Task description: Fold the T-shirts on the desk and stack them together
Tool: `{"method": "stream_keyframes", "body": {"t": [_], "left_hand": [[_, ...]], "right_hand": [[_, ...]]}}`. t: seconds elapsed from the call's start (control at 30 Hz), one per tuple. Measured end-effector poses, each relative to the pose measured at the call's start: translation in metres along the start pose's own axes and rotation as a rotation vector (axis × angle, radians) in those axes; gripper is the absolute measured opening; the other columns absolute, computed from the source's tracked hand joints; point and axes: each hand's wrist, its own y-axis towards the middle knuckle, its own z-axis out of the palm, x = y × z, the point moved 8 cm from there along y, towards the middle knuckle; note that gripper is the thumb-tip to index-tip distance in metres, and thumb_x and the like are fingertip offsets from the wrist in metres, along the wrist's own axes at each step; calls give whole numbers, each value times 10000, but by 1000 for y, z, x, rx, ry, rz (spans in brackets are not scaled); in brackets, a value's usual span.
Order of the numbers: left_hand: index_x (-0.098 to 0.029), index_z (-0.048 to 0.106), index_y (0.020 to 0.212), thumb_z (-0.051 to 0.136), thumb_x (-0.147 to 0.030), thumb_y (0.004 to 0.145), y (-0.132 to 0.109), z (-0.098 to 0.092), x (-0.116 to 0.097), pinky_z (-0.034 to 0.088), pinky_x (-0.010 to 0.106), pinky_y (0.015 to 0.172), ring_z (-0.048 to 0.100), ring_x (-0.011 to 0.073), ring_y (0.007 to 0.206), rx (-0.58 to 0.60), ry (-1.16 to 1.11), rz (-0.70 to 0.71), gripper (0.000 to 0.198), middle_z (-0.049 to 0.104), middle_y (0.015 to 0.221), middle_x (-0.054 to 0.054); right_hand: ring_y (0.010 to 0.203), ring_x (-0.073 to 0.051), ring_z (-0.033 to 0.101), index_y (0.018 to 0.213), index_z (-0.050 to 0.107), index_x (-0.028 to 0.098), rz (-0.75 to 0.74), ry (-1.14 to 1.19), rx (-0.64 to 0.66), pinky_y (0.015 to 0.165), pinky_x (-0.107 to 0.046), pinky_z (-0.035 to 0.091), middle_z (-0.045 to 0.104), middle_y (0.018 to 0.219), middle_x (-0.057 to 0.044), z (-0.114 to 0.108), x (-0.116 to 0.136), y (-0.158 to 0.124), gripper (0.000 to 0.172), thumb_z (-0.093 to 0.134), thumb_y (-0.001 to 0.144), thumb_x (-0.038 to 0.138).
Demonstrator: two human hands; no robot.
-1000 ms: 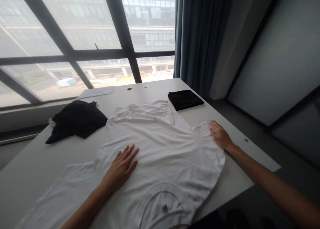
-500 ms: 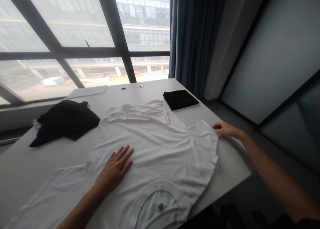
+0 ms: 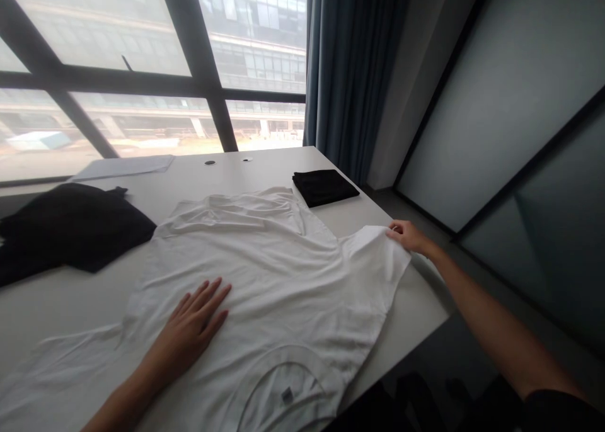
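Observation:
A white T-shirt (image 3: 265, 274) lies spread on the white table (image 3: 416, 306), its collar toward me. My left hand (image 3: 191, 325) rests flat on the shirt's body with the fingers stretched out. My right hand (image 3: 406, 235) pinches the edge of the shirt's right sleeve and holds it slightly lifted off the table near the right edge.
A folded black garment (image 3: 324, 186) sits at the far right of the table. A crumpled black garment (image 3: 70, 227) lies at the left. A sheet of paper (image 3: 123, 165) lies by the window. A blue curtain (image 3: 345, 67) hangs behind. The table's right edge drops to the floor.
My right hand left the flat sleeve, slid to its outer edge, pinched it and raised it a little. My left hand stayed flat on the shirt. The view shifted rightward.

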Motion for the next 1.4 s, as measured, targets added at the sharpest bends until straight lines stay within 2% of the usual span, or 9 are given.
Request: {"method": "stream_keyframes", "body": {"t": [0.17, 0.27, 0.47, 0.6, 0.73, 0.9, 1.07, 1.23, 1.4], "left_hand": [[-353, 493, 1503, 403, -512, 981, 0, -2, -1, 323, 527, 1198, 338, 305, 1488, -20, -19, -3, 554, 413, 1590, 3], [-328, 486, 1512, 388, -508, 990, -2, -4, -3, 289, 545, 1206, 311, 309, 1501, -17, -20, -7, 560, 390, 1603, 24], [-375, 383, 1558, 385, -520, 999, -3, -5, -12, 227, 636, 1193, 206, 327, 1533, 61, 37, -36, 577, 286, 1643, 5], [-362, 348, 1573, 393, -535, 1005, -6, -5, -14, 230, 626, 1195, 189, 333, 1534, 105, 39, -40, 595, 256, 1653, 21], [-330, 401, 1556, 419, -576, 993, -2, -14, -9, 297, 561, 1193, 261, 321, 1518, 172, -32, -21, 615, 319, 1635, 40], [-201, 478, 1515, 380, -577, 993, 42, -49, 20, 358, 415, 1189, 446, 265, 1431, 127, -150, -75, 652, 479, 1551, 77], [-145, 613, 1381, 448, -380, 960, 108, -72, 87, 398, 381, 1155, 572, 260, 1312, -8, -108, -234, 509, 620, 1412, 116], [-161, 693, 1292, 529, -283, 928, 157, -87, 167, 466, 348, 1062, 663, 258, 1162, -39, -13, -446, 418, 717, 1254, 120], [-193, 754, 1200, 584, -300, 920, 196, -99, 224, 487, 357, 1013, 662, 276, 1141, -53, 22, -558, 345, 748, 1186, 110]], "right_hand": [[1016, -302, 638, 1033, 709, 188, 20, -567, -164, 896, -400, 481, 721, 1058, -156, 11, 9, -10, 282, 557, 914, 393], [1246, -312, 551, 1256, 659, 172, -166, -548, -255, 1064, -448, 418, 628, 1333, -177, 37, 37, -31, 392, 435, 982, 341], [1536, -305, 209, 1580, 354, 235, -335, -476, 35, 1206, -579, 228, 262, 1662, -118, 103, 38, -69, 626, 371, 1015, 505], [1541, -318, 184, 1584, 345, 210, -281, -488, 45, 1189, -617, 244, 218, 1664, -146, 107, 23, -75, 622, 366, 1019, 469], [1541, -320, 186, 1556, 402, 230, -317, -447, -30, 1187, -638, 231, 212, 1669, -122, 109, 53, -64, 561, 395, 1009, 354], [1516, -269, 282, 1515, 465, 216, -454, -303, 33, 1208, -537, 268, 335, 1631, -111, 139, 133, -22, 518, 379, 1009, 288], [1433, -247, 434, 1416, 576, 150, -544, -247, 93, 1194, -385, 328, 490, 1535, -137, 168, 206, 52, 461, 471, 982, 262], [1322, -250, 540, 1329, 640, 157, -443, -348, 83, 1108, -337, 411, 627, 1390, -129, 177, 254, 146, 384, 517, 983, 267], [1246, -292, 583, 1230, 701, 135, -397, -404, 75, 1028, -380, 458, 672, 1289, -180, 186, 286, 230, 327, 534, 967, 232]]}}
